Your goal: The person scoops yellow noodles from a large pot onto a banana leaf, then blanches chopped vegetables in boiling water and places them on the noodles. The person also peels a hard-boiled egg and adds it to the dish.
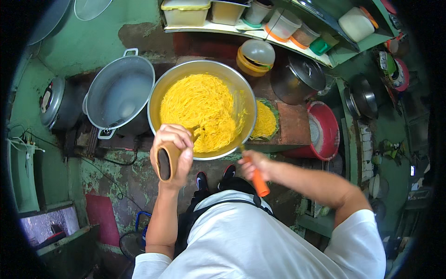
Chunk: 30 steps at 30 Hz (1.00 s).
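Yellow noodles [198, 108] heap in a wide metal basin [251, 101] in front of me. My left hand [174, 150] grips the thick tan handle [168, 164] of a utensil at the basin's near left side. Its tines or prongs [197, 130] reach into the noodles. Just outside the near right rim, my right hand [257, 164] is closed on the orange handle [260, 183] of another utensil, whose working end is blurred near the rim. More yellow noodles [263, 120] lie on a green leaf-like lining right of the basin.
A large two-handled aluminium pot [120, 90] stands left of the basin, a lidded pot [52, 103] beyond it. To the right are a dark lidded pot [296, 82], yellow bowls [252, 66] and a red tub [331, 129]. A shelf [223, 28] of plastic containers hangs above.
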Available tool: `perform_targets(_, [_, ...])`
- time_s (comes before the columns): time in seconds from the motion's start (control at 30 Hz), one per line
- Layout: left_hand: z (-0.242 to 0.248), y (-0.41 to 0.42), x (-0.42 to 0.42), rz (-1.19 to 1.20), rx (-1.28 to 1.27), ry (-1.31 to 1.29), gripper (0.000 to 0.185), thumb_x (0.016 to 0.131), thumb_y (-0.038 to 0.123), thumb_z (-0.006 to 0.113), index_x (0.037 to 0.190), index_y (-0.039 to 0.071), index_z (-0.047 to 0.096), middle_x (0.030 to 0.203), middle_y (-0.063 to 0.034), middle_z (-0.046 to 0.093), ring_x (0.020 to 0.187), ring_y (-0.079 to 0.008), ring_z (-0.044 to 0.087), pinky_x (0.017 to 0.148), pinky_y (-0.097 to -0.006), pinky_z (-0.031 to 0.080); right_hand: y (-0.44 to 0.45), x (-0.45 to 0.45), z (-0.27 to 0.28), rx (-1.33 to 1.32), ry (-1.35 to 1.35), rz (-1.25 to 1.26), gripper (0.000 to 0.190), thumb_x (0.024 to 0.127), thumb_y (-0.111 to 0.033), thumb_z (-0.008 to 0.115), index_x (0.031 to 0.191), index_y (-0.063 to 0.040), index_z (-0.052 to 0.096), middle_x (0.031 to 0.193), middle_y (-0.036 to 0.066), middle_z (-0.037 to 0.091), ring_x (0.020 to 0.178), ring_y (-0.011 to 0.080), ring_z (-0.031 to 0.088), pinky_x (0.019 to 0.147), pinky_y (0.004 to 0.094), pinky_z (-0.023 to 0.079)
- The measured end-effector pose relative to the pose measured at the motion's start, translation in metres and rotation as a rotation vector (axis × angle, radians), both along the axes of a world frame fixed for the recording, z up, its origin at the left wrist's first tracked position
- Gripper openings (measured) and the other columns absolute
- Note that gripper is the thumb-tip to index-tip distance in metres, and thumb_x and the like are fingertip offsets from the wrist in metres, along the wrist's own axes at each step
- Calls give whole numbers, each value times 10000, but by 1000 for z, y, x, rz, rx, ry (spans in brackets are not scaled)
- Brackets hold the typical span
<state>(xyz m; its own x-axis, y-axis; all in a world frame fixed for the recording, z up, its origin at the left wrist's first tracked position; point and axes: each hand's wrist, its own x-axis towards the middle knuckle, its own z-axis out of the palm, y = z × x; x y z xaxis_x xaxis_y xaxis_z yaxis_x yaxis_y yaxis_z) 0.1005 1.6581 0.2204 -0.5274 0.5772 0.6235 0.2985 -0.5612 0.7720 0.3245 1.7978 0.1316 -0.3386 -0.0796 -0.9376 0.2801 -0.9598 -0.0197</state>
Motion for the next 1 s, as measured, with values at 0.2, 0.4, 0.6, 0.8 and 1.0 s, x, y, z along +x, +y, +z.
perform_targets(0.2, [24, 12, 21, -32, -128, 489, 208, 687, 126, 680, 798, 89, 509, 933, -105, 608, 964, -303, 568, 867, -444, 436, -51, -11, -34, 542, 129, 569, 745, 946, -628, 338, 1369, -14, 358, 1175, 207, 586, 1064, 305, 593, 874, 489, 494])
perform_targets(0.4, [42, 35, 87, -436, -309, 976, 270, 696, 250, 706, 849, 83, 559, 1201, -100, 566, 1282, -319, 427, 1084, -550, 280, -29, 19, 66, 125, 776, -27, 626, 939, -554, 454, 1372, -105, 411, 1259, 81, 546, 1170, 201, 541, 929, 398, 495])
perform_targets(0.6, [27, 52, 154, -794, -500, 852, 449, 732, 275, 721, 1110, 81, 575, 1420, -168, 392, 1395, -328, 282, 1140, -573, 173, 16, 97, 38, 402, 449, 93, 605, 913, -372, 598, 1414, -96, 399, 1236, 97, 535, 1070, 212, 576, 841, 351, 521])
perform_targets(0.8, [-56, 107, 201, -930, -907, 139, 443, 821, 266, 699, 1176, 41, 561, 1189, -169, 591, 1147, -314, 558, 1003, -394, 426, 125, 224, 10, 1486, -183, 908, 822, 772, -289, 727, 1449, -87, 306, 1237, 205, 565, 1045, 347, 615, 856, 420, 494])
perform_targets(1.0, [-207, 117, 211, -599, -1293, -271, 360, 875, 216, 661, 1149, 0, 571, 1043, -97, 651, 1001, -182, 599, 917, -308, 463, 200, 277, -1, 1449, -266, 1306, 715, 797, -289, 678, 1409, -174, 326, 1171, 251, 559, 1025, 430, 593, 877, 509, 471])
